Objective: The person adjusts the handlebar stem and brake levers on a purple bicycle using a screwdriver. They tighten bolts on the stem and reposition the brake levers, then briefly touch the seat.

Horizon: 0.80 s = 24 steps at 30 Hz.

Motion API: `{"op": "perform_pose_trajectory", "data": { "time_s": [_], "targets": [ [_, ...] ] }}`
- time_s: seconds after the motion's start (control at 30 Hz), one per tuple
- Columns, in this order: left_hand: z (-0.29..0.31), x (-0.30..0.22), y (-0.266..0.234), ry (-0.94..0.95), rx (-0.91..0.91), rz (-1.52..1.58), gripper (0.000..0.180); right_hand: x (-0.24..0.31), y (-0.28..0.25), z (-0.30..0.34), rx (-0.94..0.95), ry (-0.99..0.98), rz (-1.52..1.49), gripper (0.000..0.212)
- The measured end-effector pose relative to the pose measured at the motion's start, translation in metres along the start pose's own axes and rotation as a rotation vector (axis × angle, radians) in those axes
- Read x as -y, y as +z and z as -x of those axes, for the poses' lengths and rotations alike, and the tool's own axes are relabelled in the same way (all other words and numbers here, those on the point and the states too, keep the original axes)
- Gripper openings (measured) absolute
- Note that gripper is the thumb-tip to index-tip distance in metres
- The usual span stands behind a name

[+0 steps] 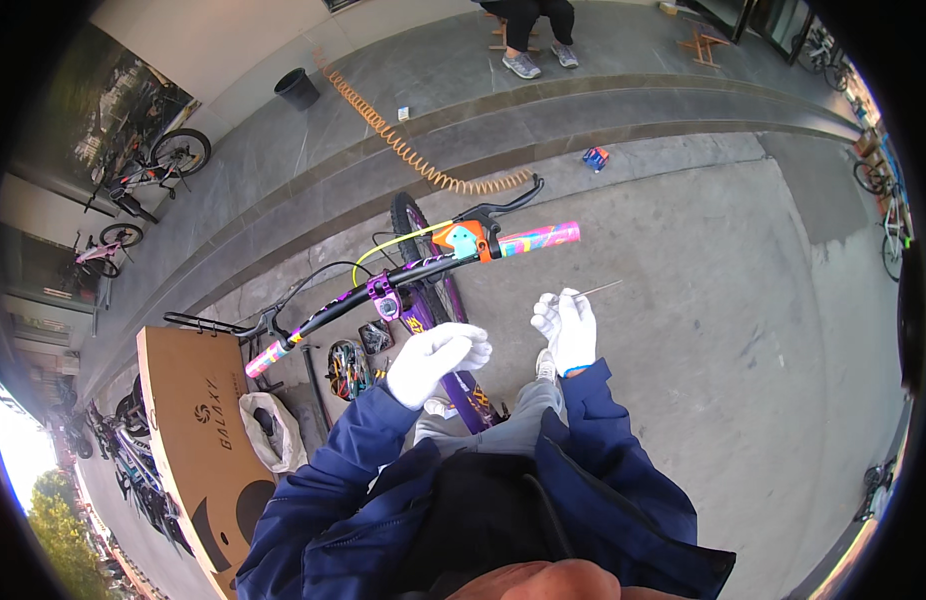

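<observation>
Clearly, our right hand (568, 330) pinches a thin rod (600, 288) between narrowed fingers, its free end pointing right; our left hand (433, 365) curls over the purple bicycle frame (470, 402), and we cannot tell whether its fingers hold anything. The handlebar (413, 273) slants just ahead of us. A slack pinch could drop the rod, and a knock on the handlebar could swing its left grip (269, 358) into the nearby cardboard box (188, 385). Room for moving lies rightward over the concrete floor (703, 330); ahead, a step (623, 113) bounds it.

Head-worn fisheye view, downward and forward from close above the bicycle (468, 401)
</observation>
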<state>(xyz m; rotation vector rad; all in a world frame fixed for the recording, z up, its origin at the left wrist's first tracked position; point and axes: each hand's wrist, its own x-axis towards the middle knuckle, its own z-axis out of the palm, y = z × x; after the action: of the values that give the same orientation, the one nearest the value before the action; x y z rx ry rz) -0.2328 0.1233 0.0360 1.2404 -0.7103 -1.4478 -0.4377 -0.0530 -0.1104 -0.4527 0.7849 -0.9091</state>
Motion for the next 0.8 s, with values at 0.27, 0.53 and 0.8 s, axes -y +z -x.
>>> {"op": "perform_pose_trajectory", "data": {
  "time_s": [0.27, 0.53, 0.8],
  "targets": [
    [-0.143, -0.137, -0.045, 0.303, -0.171, -0.964, 0.062, -0.001, -0.001, -0.128, 0.177, -0.076, 0.548, 0.025],
    [-0.24, -0.157, -0.026, -0.359, 0.389, -1.342, 0.055, -0.023, 0.056, -0.141, 0.342, 0.208, -0.24, 0.038],
    [-0.238, -0.146, -0.04, -0.243, 0.372, -1.217, 0.056, -0.023, 0.088, -0.127, 0.419, 0.091, 0.15, 0.034]
  ]
}}
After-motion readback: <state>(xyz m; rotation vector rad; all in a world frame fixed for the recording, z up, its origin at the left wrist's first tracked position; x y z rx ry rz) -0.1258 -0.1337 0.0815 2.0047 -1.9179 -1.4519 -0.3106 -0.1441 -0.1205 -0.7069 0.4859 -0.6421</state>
